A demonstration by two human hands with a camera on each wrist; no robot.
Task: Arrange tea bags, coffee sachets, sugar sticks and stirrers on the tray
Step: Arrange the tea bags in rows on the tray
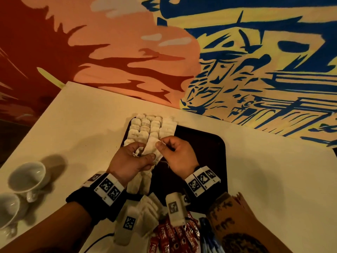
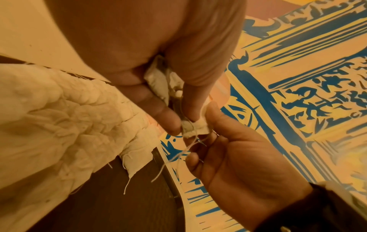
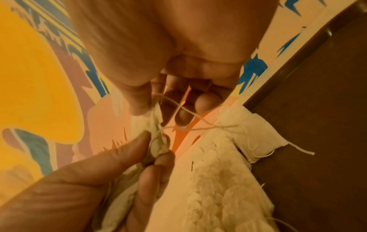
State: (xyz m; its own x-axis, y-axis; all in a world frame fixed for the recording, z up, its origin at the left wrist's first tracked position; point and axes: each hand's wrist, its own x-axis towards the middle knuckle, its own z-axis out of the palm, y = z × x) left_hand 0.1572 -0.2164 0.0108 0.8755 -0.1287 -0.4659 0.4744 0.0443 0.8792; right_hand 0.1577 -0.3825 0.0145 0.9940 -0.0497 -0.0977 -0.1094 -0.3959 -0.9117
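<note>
Painted mural wall (orange, blue, yellow) behind a cream tabletop [image 1: 87, 114]; landmark = dark rounded-corner plastic tray [image 1: 204, 143] at the table's centre

Rows of white paper tea bags [image 1: 145, 128] overlap like shingles along the tray's left edge, running from far corner toward the person. Rest of the tray floor is bare dark plastic. Loose heap of more tea bags [image 1: 147, 212] sits off the tray's near edge, red foil coffee sachets [image 1: 175, 238] just nearer than that. Two white ceramic cups [image 1: 27, 178] well to the left of the tray. Sugar sticks, stirrers: can't pick them out

Grip state:
- left hand [image 1: 131, 159] – thumb and forefinger pinched on one crumpled white tea bag [image 2: 195, 128], more bag paper bunched in the curled palm
- right hand [image 1: 175, 154] – thumb and forefinger closed on the same bag's other edge, other fingers loosely curled; thin white string [image 3: 190, 113] trails across them

Both hands are over the tray's left part, just above the laid rows

My read: step is sorting out this bag's string before laying it down. To do it well:
- keep pinch on the paper seam, pull gently; paper looks thin, likely to tear
- free or tuck string so it can't snag neighbours
- flatten bag, then lay it overlapping the nearest bag in the row, same direction
- keep wrists high; rows below look easy to disturb
</note>
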